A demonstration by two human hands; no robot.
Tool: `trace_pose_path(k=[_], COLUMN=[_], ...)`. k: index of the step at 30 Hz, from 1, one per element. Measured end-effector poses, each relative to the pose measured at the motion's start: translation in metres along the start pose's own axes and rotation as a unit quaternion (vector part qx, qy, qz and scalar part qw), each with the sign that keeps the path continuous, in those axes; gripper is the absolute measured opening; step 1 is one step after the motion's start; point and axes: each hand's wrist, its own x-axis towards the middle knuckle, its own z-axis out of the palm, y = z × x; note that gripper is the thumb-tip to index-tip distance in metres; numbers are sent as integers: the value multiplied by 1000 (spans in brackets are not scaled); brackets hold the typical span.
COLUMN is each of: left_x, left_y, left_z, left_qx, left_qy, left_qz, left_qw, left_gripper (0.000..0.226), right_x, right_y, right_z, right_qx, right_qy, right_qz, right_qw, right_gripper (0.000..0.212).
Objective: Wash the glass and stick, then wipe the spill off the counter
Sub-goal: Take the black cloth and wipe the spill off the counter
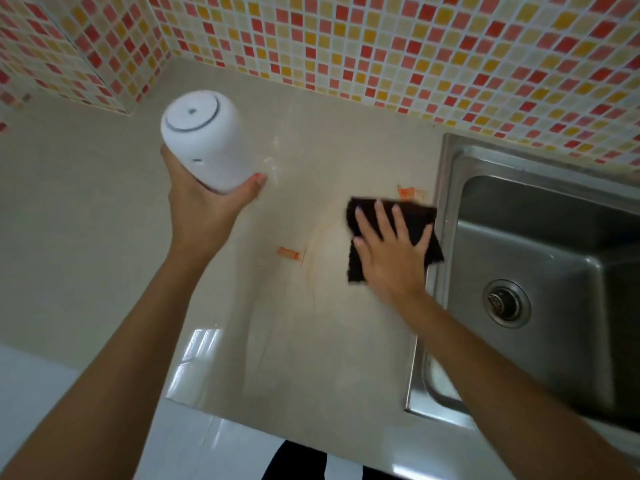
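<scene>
Two orange smears were what was left of the spill point(288, 253) on the beige counter point(104, 209) — one small streak near the middle, and another patch point(410, 192) up close to the sink edge, with a faint orange haze arcing between them. The dark cloth point(356, 268) lay flat on the counter just beside the sink, its top edge touching that upper patch. The right hand point(391, 254) was pressing down on it, fingers straight and spread, palm flat, not gripping anything. Over to the left, the left hand point(204, 206) was wrapped around a white cylindrical container point(206, 140), thumb curled round one side and fingers round the other, holding it up off the counter and tilted so its round end with a grey ring faced the camera. The stainless steel sink point(540, 258) sat at the right — drain visible in the bottom of the basin. Behind everything, the wall was covered in small red, orange and cream mosaic tiles point(381, 39). Couldn't spot the glass or the stick anywhere in view.
</scene>
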Motion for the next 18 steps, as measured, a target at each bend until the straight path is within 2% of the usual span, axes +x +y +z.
trace_pose_path(k=[2,4,7,9,11,13,16,18], left_x=[15,24,26,22,14,7,3,5], left_y=[0,-1,-6,-8,-10,-11,-14,-15], left_z=[2,5,10,13,14,16,18,19], left_qx=[-9,-10,-6,-2,6,11,4,4], left_qy=[-13,-29,-47,-56,-53,-64,-73,-74], left_qz=[6,8,7,4,1,-5,-12,-14], left_qw=[1000,1000,999,998,999,998,997,997], left_gripper=[100,101,101,100,99,98,97,97], right_x=[-67,-114,-76,-9,49,66,10,-55], right_y=[-32,-70,-90,-84,-61,-40,-55,-88], right_z=[4,7,13,15,11,11,9,13], right_qx=[15,29,42,34,18,13,24,35], right_qy=[-4,-18,-1,29,10,-9,20,14], right_qz=[-24,-91,-150,-111,-28,19,42,-5], right_qw=[1000,995,988,993,999,1000,999,999], right_gripper=[52,52,50,51,51,53,54,55])
